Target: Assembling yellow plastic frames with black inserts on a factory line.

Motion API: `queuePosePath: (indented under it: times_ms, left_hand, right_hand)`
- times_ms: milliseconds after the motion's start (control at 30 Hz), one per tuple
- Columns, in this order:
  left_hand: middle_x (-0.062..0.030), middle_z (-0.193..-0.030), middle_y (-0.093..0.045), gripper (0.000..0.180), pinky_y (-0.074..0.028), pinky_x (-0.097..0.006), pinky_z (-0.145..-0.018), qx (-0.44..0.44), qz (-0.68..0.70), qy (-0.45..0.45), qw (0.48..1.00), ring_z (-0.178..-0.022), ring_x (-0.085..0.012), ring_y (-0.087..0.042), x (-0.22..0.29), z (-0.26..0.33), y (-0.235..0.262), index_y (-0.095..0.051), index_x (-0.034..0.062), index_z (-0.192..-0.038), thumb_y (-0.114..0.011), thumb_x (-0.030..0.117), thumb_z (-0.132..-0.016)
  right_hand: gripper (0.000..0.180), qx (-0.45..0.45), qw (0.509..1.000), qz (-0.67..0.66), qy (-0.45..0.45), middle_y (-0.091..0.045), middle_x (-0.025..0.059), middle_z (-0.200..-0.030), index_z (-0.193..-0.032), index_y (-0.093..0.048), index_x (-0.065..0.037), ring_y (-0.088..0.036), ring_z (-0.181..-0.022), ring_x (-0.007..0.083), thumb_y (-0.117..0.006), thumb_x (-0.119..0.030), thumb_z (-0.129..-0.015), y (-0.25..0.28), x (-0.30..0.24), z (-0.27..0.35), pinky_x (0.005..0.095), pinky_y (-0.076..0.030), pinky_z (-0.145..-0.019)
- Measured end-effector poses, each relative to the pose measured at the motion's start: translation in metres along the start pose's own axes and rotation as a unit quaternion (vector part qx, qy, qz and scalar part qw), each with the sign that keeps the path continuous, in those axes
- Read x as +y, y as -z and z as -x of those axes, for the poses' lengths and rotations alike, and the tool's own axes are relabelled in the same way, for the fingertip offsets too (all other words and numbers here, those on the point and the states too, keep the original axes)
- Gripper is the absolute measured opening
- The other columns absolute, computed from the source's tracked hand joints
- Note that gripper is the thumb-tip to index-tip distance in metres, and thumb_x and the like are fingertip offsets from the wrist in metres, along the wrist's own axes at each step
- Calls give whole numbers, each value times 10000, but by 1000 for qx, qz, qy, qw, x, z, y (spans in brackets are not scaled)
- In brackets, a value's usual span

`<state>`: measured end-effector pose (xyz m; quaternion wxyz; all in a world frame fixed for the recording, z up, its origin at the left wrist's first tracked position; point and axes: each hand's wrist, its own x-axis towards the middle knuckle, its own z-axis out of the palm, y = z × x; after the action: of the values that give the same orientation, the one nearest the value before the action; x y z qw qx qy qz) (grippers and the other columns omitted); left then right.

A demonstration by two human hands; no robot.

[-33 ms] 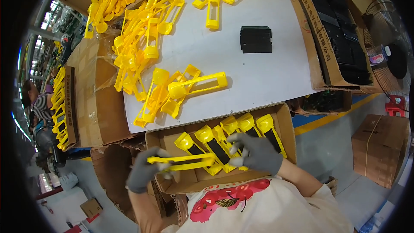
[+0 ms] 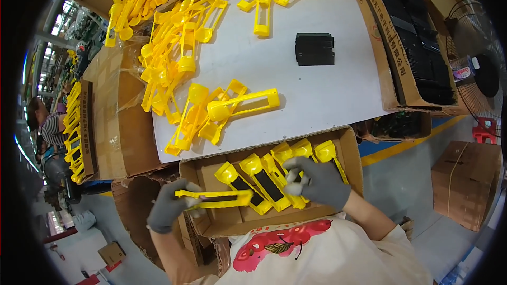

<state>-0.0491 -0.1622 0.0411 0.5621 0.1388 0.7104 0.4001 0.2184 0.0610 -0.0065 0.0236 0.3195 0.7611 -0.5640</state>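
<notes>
In my gloved left hand [image 2: 173, 205] is a yellow plastic frame [image 2: 217, 199], gripped at its left end and held nearly level over the near left part of an open cardboard box [image 2: 222, 228]. My gloved right hand [image 2: 321, 183] hovers at the box's right side, fingers bent but apart, with nothing visible in them. Beneath it and beside it lie several yellow frames [image 2: 252, 164] in a slanted row, some with a black strip [image 2: 270, 187] set in the middle. The right hand hides part of that row.
A white tabletop [image 2: 253, 68] carries a heap of yellow frames [image 2: 171, 68] at left, a few nearer ones [image 2: 198, 113], and a stack of black strips [image 2: 315, 49]. On the right stand a carton of black pieces [image 2: 417, 37] and a fan [image 2: 478, 68]. Another person [image 2: 50, 124] is far left.
My left hand has shifted slightly left with the yellow frame. The frame's right end is now farther from my right hand, which has moved a little to the right.
</notes>
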Motion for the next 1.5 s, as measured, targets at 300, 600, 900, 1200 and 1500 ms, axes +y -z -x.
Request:
queuePosePath:
  times_ms: [300, 600, 900, 1200, 1500]
  left_hand:
    - [-194, -823, -669, 418, -530, -402, -639, 113, -565, -124, 808, -668, -310, -668, -18, -57, -6, -641, -10, -939, -806, 283, -691]
    - [-137, -1292, -519, 352, -460, -434, -911, 100, -650, -469, 589, -1189, -358, -490, 84, -114, -30, -586, 84, -1093, -605, 46, -744]
    - [-147, -1410, -421, 444, -422, -411, -951, -11, -703, -412, 580, -1183, -340, -473, 75, -142, -16, -553, 58, -1154, -575, 16, -712]
    - [-265, -1407, -391, 531, -501, -411, -880, 78, -551, -488, 672, -1145, -376, -536, 61, -106, -22, -473, 16, -1294, -667, 218, -843]
    - [-187, -1159, -618, 384, -554, -304, -732, 64, 215, -252, 941, -889, -236, -663, 24, -61, -94, -550, -44, -1203, -564, 232, -937]
  right_hand:
    - [275, 213, 967, 113, 84, -651, 22, -790, -1034, -667, -89, -587, -653, 108, -713, -227, -801, 71, 6, -62, 245, -490, -631]
    - [256, 374, 831, 375, 168, -587, 37, -1046, -1028, -651, -182, -595, -965, 258, -709, -191, -779, 149, 32, -144, 385, -517, -762]
    - [292, 317, 848, 393, 162, -590, 63, -1095, -996, -662, -130, -547, -1058, 264, -750, -206, -727, 152, 38, -148, 406, -427, -916]
    - [268, 357, 807, 411, 230, -604, 42, -1082, -963, -685, -125, -548, -1058, 247, -742, -208, -714, 146, 63, -129, 402, -431, -914]
    - [100, 239, 937, -236, 100, -650, 47, -774, -951, -546, -15, -567, -624, 56, -610, -54, -885, 100, -2, -61, 204, -457, -557]
